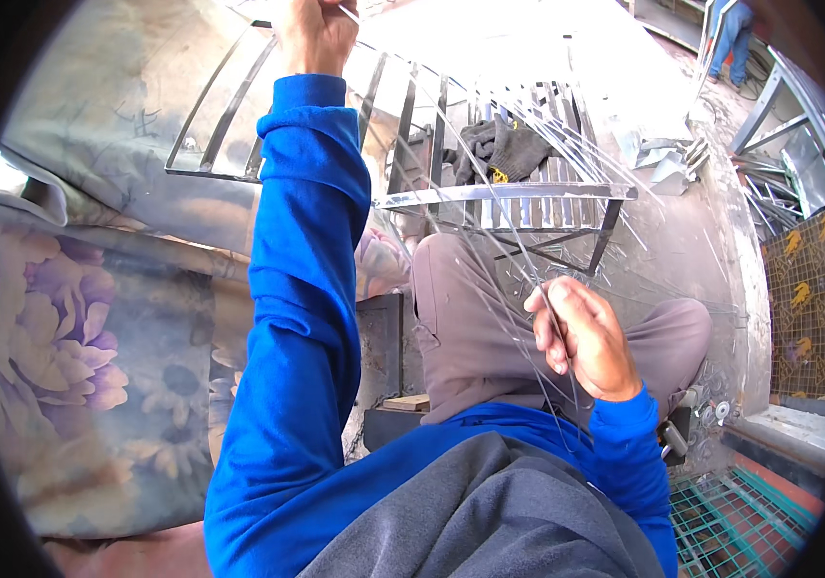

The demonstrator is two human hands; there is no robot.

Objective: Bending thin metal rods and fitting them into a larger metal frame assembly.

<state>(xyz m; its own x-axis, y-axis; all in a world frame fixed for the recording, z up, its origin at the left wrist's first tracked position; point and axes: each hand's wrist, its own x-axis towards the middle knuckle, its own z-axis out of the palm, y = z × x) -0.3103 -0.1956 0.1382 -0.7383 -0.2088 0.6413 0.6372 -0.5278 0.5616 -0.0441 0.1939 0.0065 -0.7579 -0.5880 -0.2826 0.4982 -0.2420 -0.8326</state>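
Note:
My right hand (pixel 586 337) is closed in a pinch on thin metal wires (pixel 533 275) above my lap. Their lower ends curve down past my fingers toward my waist. From there the strands run up and left across the picture. At the top edge my left hand (pixel 316 39), arm stretched far out, appears closed on the upper end of a wire; its fingertips are partly cut off. Beyond my knees stands a low slatted metal stand (pixel 509 196), with more long thin rods (pixel 567 135) and dark grey knitted gloves or cloth (pixel 507 146) lying on it.
A dark metal frame with bars (pixel 210 175) lies left of the stand. Flower-printed fabric (pixel 75 337) covers the left side. To the right are metal scraps (pixel 678 159), a patterned panel (pixel 812 299) and a green wire grid (pixel 740 520). Another person's blue-clad legs (pixel 731 39) show far right.

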